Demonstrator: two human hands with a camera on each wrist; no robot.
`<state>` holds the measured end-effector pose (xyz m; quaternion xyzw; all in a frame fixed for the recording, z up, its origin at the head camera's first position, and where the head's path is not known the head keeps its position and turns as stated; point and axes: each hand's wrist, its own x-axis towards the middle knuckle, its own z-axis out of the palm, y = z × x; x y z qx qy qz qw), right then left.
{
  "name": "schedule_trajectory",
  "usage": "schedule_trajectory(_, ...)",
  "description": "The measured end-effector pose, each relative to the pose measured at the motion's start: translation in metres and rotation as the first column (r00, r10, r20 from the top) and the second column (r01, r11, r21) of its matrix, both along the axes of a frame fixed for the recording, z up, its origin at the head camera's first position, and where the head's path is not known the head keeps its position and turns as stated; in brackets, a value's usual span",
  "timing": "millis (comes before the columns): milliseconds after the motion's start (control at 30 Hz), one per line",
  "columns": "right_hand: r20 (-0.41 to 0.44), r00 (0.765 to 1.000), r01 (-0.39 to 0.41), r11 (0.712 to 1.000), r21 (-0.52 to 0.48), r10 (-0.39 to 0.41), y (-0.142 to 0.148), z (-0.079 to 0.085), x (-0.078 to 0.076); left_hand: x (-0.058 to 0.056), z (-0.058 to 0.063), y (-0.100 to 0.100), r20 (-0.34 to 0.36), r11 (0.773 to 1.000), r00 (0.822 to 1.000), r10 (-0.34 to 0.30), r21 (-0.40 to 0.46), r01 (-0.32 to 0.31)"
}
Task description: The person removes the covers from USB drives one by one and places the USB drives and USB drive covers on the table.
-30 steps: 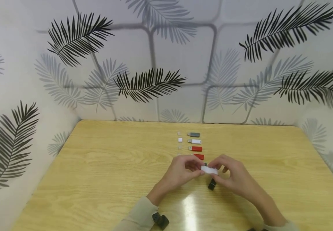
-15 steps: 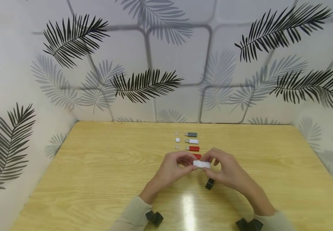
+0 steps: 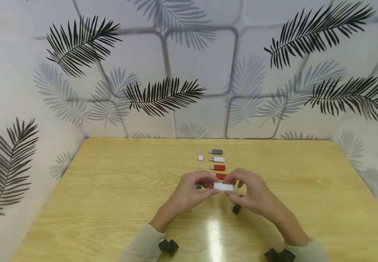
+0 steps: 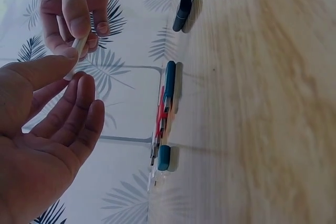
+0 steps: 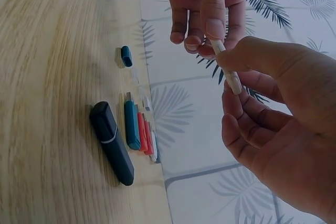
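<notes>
A white USB flash drive point(image 3: 223, 186) is held level above the table between both hands. My left hand point(image 3: 192, 190) pinches its left end between thumb and fingers; my right hand point(image 3: 250, 188) pinches the other end. In the right wrist view the white drive point(image 5: 233, 80) runs from one thumb to the other. Under the hands lie a teal flash drive point(image 5: 131, 124) with its metal plug bare and a separate teal cap point(image 4: 164, 158). A black flash drive point(image 3: 236, 208), with its cap on, rests on the table below my right hand.
Beyond the hands, uncapped drives lie in a column: grey point(image 3: 216, 152), white point(image 3: 217, 159) and two red, one a red drive point(image 3: 218, 167). Small caps, such as a white cap point(image 3: 200, 158), sit to their left. A patterned wall point(image 3: 195, 120) borders the table's back edge.
Both hands have moved left with the white drive, which was tilted and now lies level between them. The teal cap has come into sight beside the left hand. The head view has shifted slightly.
</notes>
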<state>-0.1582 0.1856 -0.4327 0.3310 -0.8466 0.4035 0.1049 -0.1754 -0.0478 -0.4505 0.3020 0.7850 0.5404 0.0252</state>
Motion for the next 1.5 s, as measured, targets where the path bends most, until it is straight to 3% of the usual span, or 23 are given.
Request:
schedule_trajectory(500, -0.039, 0.999, -0.016, 1.000, -0.003, 0.016, -0.003, 0.000, 0.003, 0.002, 0.002, -0.005, -0.072, 1.000, 0.997, -0.021, 0.002, 0.022)
schedule_trajectory(1500, -0.040, 0.994, -0.107, 0.994, -0.016, 0.106, -0.001, 0.007, 0.005, -0.003, 0.010, -0.014, -0.094, 0.994, 0.990, -0.105, -0.010, 0.105)
